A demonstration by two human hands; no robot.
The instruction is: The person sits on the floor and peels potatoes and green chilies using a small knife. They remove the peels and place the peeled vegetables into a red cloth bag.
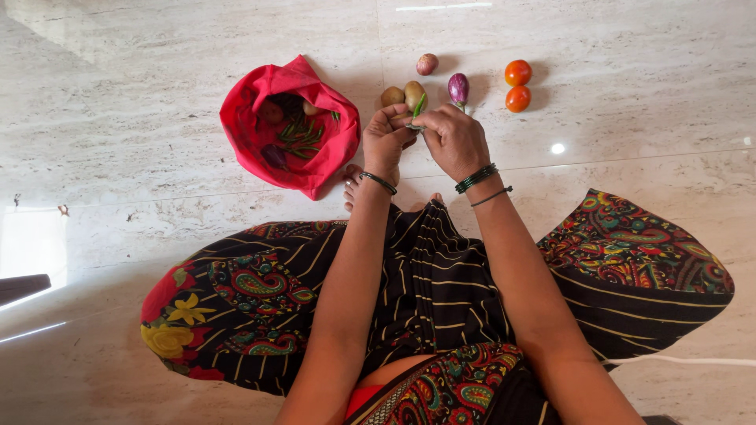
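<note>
Pinching a slim green chilli (418,108) between them, left hand (383,144) and right hand (454,140) have fingers closed on it. Light and likely snappable, it seems best held near the stem. Potatoes (403,95) lie just beyond the fingers; its lower end is hidden.

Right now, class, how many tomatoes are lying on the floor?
2. One tomato lies farthest right on the marble floor; the second tomato touches it, nearer the person. The red bag may hide more.
</note>
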